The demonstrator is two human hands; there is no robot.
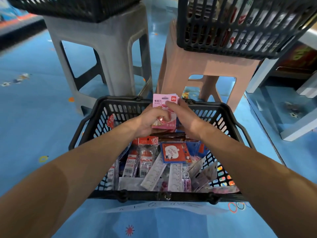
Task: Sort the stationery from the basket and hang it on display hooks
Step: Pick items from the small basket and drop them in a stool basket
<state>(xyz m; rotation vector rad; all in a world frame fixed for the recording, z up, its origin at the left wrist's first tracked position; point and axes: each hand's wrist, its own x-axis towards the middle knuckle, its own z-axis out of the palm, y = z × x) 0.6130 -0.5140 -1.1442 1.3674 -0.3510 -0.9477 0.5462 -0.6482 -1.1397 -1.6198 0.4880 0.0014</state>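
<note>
Two hands [151, 120] [186, 115] grip pink packs [164, 100], perhaps three.

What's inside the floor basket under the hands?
The basket holds packaged stationery: red-topped blister packs, white rulers, a Hello Kitty card. The left hand and right hand, holding a pink pack, hide the far end; lower layers are buried.

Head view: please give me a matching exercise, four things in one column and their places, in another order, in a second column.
1. pink sharpener pack
2. grey stool
3. salmon stool
4. Hello Kitty card

A. lying in the floor basket
B. behind that basket, on the left
C. held by the left hand and right hand
D. behind that basket, on the right

Pairs: 1-C, 2-B, 3-D, 4-A
</note>
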